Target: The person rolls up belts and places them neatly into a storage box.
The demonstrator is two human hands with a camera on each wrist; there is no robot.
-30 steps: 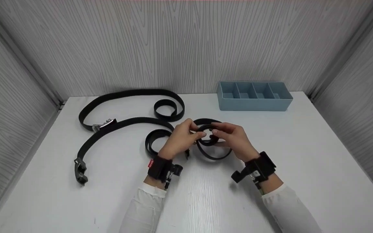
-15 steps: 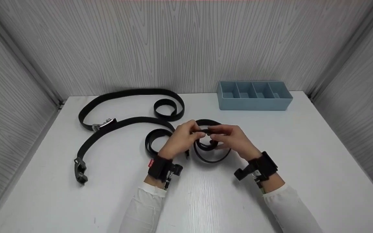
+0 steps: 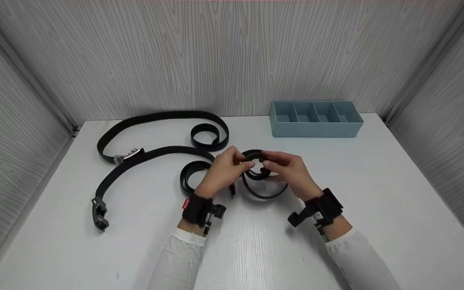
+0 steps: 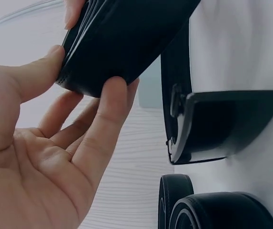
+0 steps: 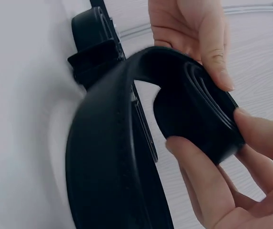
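Observation:
Both hands hold a black belt (image 3: 265, 197) rolled into a small coil, with a wider loop of strap hanging around it. My left hand (image 3: 224, 171) pinches the coil's left side between thumb and fingers; the left wrist view shows the stacked layers (image 4: 126, 43). On the coil's right side, my right hand (image 3: 294, 175) grips with thumb and fingers, and the right wrist view shows the loose loop (image 5: 96, 148) sweeping away from the roll. A dark, flat buckle-like piece (image 4: 227, 124) lies below the left hand; I cannot tell which belt it belongs to.
Two more black belts lie at the left, an upper one (image 3: 163, 117) and a lower one (image 3: 135, 167), each with a curled end. Their metal buckles point left and forward. A blue four-slot tray (image 3: 316, 129) stands at the back right, near the rear wall.
My right hand shifts slightly right, then back left. The coil dips and tilts, then rises a little between the fingers. The other belts and the tray stay put.

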